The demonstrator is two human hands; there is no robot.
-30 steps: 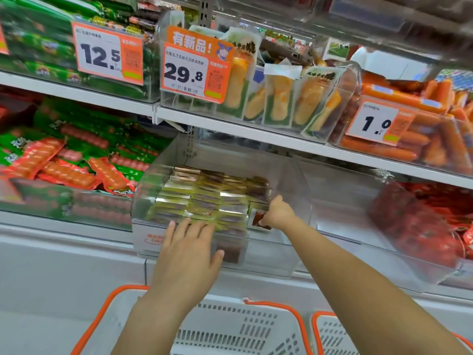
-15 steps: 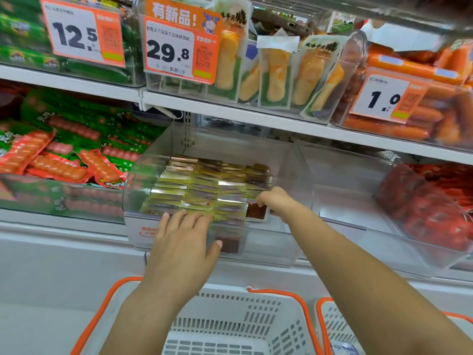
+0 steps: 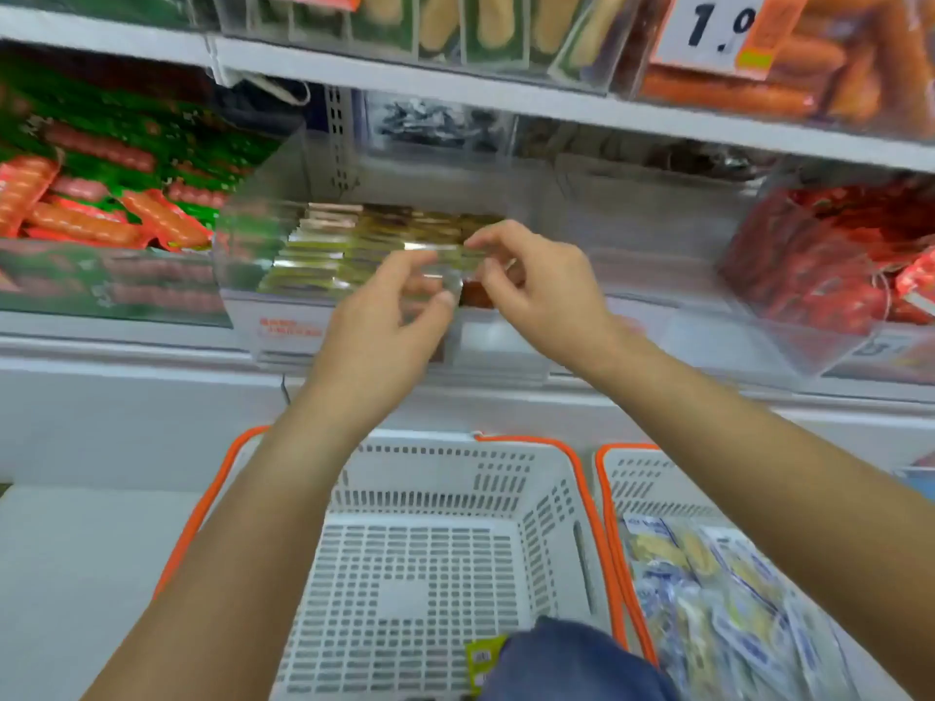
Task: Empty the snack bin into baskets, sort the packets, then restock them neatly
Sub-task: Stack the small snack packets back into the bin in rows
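Both hands, left hand [image 3: 389, 316] and right hand [image 3: 536, 280], pinch one packet [image 3: 455, 265] between them above the bin [image 3: 283, 316]. Price tag [image 3: 718, 27] reads "1.0".

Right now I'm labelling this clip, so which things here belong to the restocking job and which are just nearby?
Part of the job:
- clear snack bin
- green-gold packets
- left hand and right hand, both in a grip on packets
- white basket
- right basket of pale packets

Just nearby:
- sausage packs
- red packs
- price tag
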